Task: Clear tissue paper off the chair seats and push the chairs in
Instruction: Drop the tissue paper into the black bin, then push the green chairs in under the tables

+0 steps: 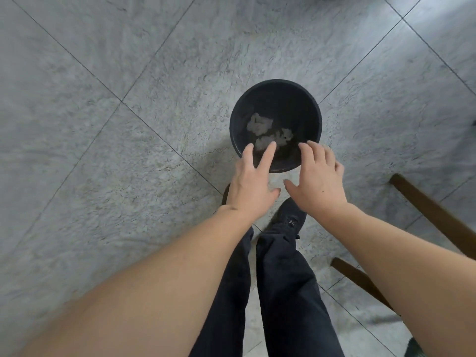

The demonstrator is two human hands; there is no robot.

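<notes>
— Hands are over the bin, both of them. Why do we hold them there?

— Our left hand and our right hand hang just above the near edge of the black bin, so anything we let go of falls inside and not on the floor.

— Are we holding anything?

— No. Both hands are spread wide, fingers apart, palms down. Nothing is in them.

— Where is the tissue paper?

— Crumpled white tissue paper lies at the bottom of the bin, a few lumps close together. We think it is where it belongs.

— Why are we standing so close?

— Our feet are right behind the bin, so we can look straight down into it and aim well.

— And the chairs?

— We see only brown chair legs at our right side. The seats are out of sight, so we cannot tell if more tissue is on them. Pushing the chairs in looks not yet done.
</notes>
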